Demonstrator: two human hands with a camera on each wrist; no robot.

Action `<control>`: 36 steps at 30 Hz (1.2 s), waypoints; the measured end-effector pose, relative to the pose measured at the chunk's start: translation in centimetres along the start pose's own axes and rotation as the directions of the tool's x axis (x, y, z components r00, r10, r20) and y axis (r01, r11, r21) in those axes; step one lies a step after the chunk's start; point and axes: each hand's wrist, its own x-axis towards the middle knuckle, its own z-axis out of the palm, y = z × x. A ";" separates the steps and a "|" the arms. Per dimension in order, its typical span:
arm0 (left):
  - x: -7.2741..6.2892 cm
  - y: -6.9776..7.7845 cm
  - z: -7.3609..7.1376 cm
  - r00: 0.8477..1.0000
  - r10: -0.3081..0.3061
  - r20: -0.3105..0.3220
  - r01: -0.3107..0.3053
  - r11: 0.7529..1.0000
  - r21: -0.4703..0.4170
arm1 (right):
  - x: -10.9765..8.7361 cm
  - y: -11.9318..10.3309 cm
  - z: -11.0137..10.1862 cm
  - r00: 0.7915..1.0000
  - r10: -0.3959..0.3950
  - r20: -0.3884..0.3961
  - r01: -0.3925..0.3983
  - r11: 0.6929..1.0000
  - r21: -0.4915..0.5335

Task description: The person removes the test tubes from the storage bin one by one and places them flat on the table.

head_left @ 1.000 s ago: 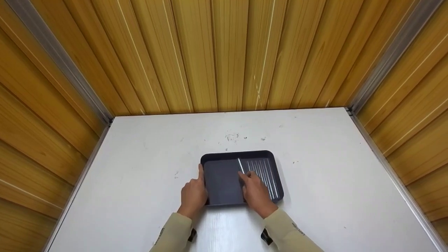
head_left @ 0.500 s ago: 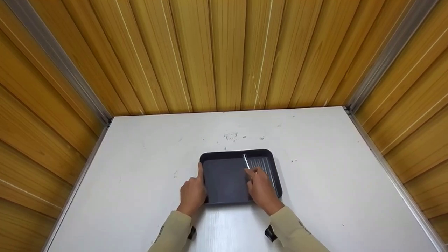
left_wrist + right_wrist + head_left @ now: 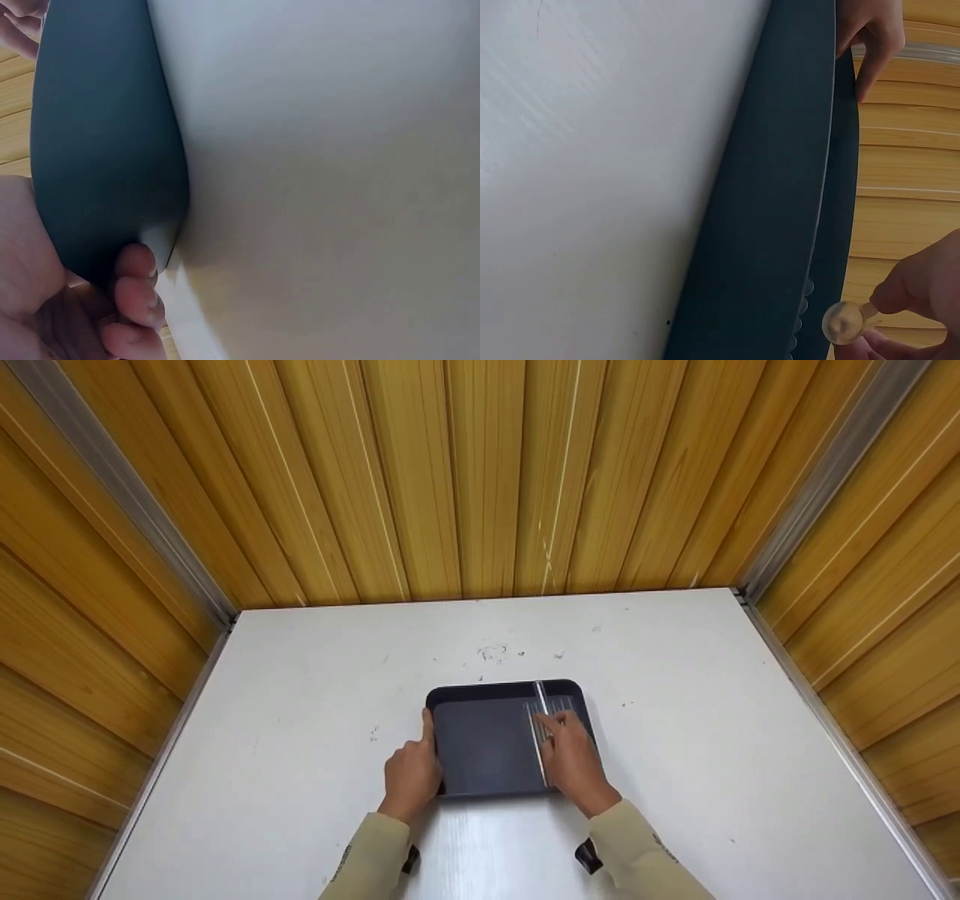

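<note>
While one clear rod point(image 3: 541, 697) is held up over the right part of the tray point(image 3: 480, 746), more rods point(image 3: 534, 735) lie side by side below it, running from the tray's far edge toward its near one. The right grip point(image 3: 574, 761) pinches the raised rod; the left grip point(image 3: 412, 774) is closed round the tray's left edge, steadying it midway between the bench's point(image 3: 322, 690) side edges. The step looks like working the rods singly, whether laying or lifting I cannot tell. Laying would call for lowering it parallel and letting go softly.
</note>
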 end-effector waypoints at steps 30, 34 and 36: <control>-0.2 0.2 0.4 0.999 -0.007 -0.032 0.008 1.000 0.019 | 0.0 2.9 -2.3 0.996 0.089 -0.002 -0.089 0.996 -0.026; -0.2 0.1 0.5 0.999 0.003 -0.040 -0.002 1.000 0.021 | -0.2 3.4 -2.7 0.994 0.109 -0.012 -0.110 0.993 -0.035; -0.1 0.0 0.5 0.999 0.012 -0.053 -0.010 0.999 0.036 | -0.2 3.5 -2.8 0.993 0.114 -0.015 -0.114 0.993 -0.039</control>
